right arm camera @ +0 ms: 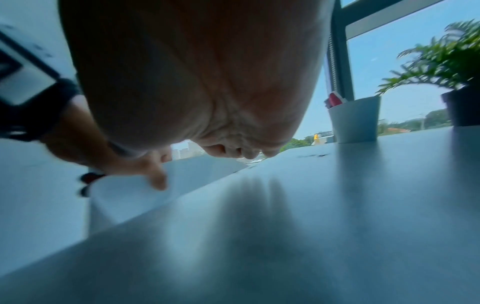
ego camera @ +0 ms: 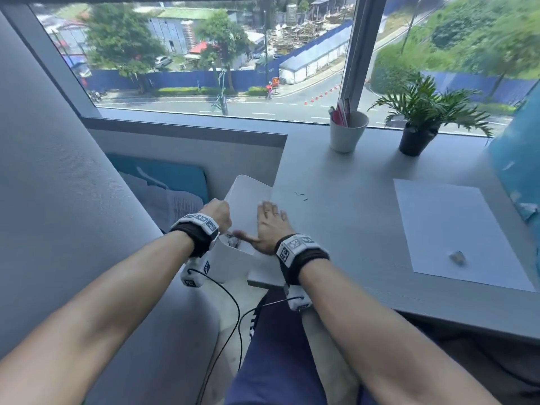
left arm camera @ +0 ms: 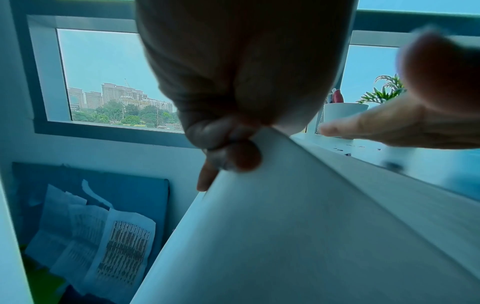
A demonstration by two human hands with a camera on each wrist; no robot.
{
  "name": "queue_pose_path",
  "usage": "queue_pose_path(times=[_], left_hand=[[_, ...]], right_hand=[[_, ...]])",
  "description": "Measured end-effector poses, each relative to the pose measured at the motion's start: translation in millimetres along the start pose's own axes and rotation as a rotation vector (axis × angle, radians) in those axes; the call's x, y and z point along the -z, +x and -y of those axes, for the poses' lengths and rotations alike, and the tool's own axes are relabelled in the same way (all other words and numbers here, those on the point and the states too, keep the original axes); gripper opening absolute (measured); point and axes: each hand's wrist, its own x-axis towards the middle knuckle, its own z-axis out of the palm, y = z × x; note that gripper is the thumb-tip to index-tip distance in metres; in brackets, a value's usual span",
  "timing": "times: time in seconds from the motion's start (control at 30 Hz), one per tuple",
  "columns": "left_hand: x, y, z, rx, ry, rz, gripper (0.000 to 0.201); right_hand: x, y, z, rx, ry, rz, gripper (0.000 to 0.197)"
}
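Head view: left hand point(ego camera: 217, 214) grips a curled paper point(ego camera: 251, 191) at the desk point(ego camera: 350, 229) edge, flat right hand point(ego camera: 271, 226) apparently sweeping; scraps point(ego camera: 233, 240) caught, specks point(ego camera: 301, 195) left.

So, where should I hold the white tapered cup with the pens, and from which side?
Probably take the white tapered cup around its middle wall, from the near side: pens fill its mouth, and the grey window frame stands close behind.

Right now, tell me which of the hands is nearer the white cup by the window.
Right. The right hand lies flat at the desk edge, in front and left of the white cup; the left hand is farther left, off the desk, pinching a paper sheet.
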Motion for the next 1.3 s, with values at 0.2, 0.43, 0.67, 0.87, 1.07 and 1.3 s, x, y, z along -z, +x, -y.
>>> queue_pose_path(times=[0.2, 0.43, 0.67, 0.87, 1.07, 1.3], left_hand=[[1, 6, 1, -0.035, 0.011, 0.03, 0.026], [5, 10, 2, -0.038, 0.006, 0.041, 0.026], [7, 3, 4, -0.034, 0.001, 0.047, 0.026], [3, -6, 2, -0.054, -0.002, 0.053, 0.024], [-2, -12, 1, -0.077, 0.013, 0.061, 0.023], [-5, -21, 11, -0.054, 0.031, 0.037, 0.028]], right_hand=[[50, 8, -102, -0.364, -0.048, -0.028, 0.114], [39, 23, -57, -0.265, -0.052, 0.093, 0.131], [18, 16, 34, 0.209, -0.113, 0.155, 0.088], [41, 3, -66, -0.11, -0.07, -0.015, 0.108], [42, -19, -96, -0.523, -0.028, 0.088, 0.122], [8, -6, 33, 0.297, -0.131, 0.194, 0.095]])
